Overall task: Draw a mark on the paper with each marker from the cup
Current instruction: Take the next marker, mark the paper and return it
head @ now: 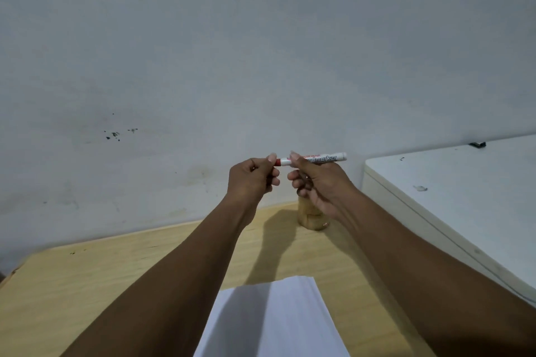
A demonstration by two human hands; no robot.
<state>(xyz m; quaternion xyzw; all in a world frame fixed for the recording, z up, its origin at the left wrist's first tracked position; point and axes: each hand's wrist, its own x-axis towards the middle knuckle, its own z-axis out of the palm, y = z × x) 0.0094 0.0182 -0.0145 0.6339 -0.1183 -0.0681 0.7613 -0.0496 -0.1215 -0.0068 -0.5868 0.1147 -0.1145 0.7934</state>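
A white marker (324, 158) with a red band at its left end lies level in the air above the table's far edge. My right hand (317, 182) grips its barrel. My left hand (253, 177) pinches the red end, where the cap sits hidden under my fingers. Below my right hand stands the clear cup (311, 216), partly covered by that hand; what it holds cannot be seen. A white sheet of paper (278, 319) lies on the wooden table (87, 284) between my forearms, close to me.
A grey-white wall rises right behind the table. On the right, a white cabinet top (464, 206) stands higher than the table, with a small dark object (478, 144) at its back edge.
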